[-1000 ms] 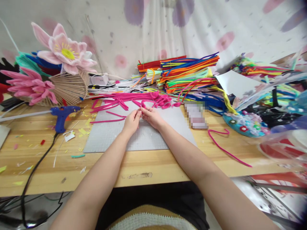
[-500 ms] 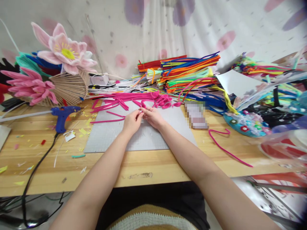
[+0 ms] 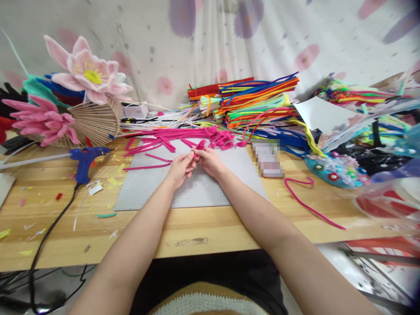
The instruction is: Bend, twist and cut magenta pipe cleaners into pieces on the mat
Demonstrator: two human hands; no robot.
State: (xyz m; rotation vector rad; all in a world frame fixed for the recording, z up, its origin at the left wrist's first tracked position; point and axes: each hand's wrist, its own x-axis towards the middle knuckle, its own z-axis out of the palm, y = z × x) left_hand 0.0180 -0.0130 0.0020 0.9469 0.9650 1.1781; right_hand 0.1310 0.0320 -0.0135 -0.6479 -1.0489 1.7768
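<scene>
Over the grey cutting mat point(image 3: 210, 192), my two hands meet and pinch a magenta pipe cleaner piece point(image 3: 200, 145), folded or looped, its tip showing above the fingers. My left hand point(image 3: 182, 168) closes on its lower end, fingers curled. From the other side my right hand point(image 3: 210, 160) grips it between thumb and fingers. Fingers hide most of the piece. Straight magenta pipe cleaners point(image 3: 147, 166) lie on the mat left of my left hand. Behind the hands rest a row of magenta pipe cleaners point(image 3: 177, 132) and several shaped magenta loops point(image 3: 225, 139).
A blue glue gun point(image 3: 84, 164) with a black cord lies left among scraps. Pink fuzzy flowers point(image 3: 93, 77) stand behind it. Bundles of coloured pipe cleaners point(image 3: 259, 96) are stacked at the back. A blurred phone point(image 3: 268, 159), a bent magenta pipe cleaner point(image 3: 308, 206) and a plastic tub point(image 3: 390, 199) are right.
The magenta piece now stands up above my fingertips, where it was mostly hidden before. My left fingers have shifted and loosened slightly. The view has tilted a little.
</scene>
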